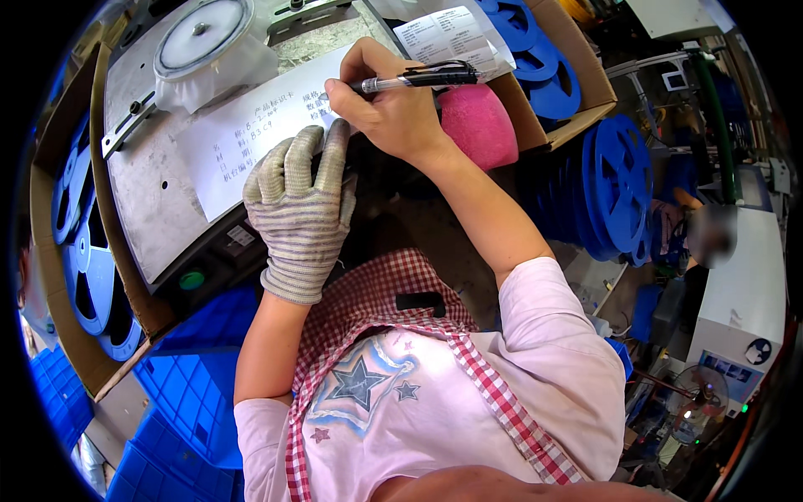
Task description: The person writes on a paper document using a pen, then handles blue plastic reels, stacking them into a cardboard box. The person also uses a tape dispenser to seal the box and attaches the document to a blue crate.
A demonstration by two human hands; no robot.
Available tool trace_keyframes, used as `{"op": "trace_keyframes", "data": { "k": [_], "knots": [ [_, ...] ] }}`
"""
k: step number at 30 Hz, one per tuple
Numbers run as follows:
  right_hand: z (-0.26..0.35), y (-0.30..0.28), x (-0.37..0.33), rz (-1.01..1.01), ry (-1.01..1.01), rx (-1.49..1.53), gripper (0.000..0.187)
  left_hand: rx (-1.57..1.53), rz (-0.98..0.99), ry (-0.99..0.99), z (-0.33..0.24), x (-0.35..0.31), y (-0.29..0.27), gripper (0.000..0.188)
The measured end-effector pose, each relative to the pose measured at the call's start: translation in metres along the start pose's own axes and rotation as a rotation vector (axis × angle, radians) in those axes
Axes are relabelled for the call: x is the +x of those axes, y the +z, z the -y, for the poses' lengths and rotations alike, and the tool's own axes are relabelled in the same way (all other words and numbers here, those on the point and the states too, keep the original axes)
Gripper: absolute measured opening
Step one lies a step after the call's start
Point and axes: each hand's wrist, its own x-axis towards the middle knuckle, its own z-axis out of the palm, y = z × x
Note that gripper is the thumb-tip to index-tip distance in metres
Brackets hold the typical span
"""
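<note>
My right grip (389, 105) pinches pen (418, 79) near tip, probably for control. Paper (251, 138) lies flat on metal surface (149, 226), likely for firm backing. Gloved left grip (301, 209), fingers loosely spread, rests over paper's near edge, seemingly steadying it.

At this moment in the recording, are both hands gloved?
No, the left hand wears a striped glove, while the right hand, holding a pen, is bare.
</note>
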Motion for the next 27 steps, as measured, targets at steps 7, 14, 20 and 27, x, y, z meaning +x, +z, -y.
{"op": "trace_keyframes", "data": {
  "k": [7, 14, 20, 27],
  "knots": [
    [0.001, -0.001, -0.001, 0.015, 0.062, 0.011, 0.022, -0.024, 0.001, -0.007, 0.000, 0.000, 0.000, 0.060],
    [-0.013, -0.004, 0.000, -0.097, 0.035, -0.018, 0.028, -0.049, -0.053, -0.011, -0.002, 0.005, -0.006, 0.054],
    [0.003, -0.002, 0.002, 0.004, 0.159, 0.047, 0.017, -0.096, -0.007, -0.034, 0.002, -0.004, -0.002, 0.058],
    [-0.001, -0.004, 0.002, -0.001, 0.093, -0.084, 0.020, -0.099, -0.011, -0.032, 0.002, -0.002, -0.002, 0.058]
  ]
}}
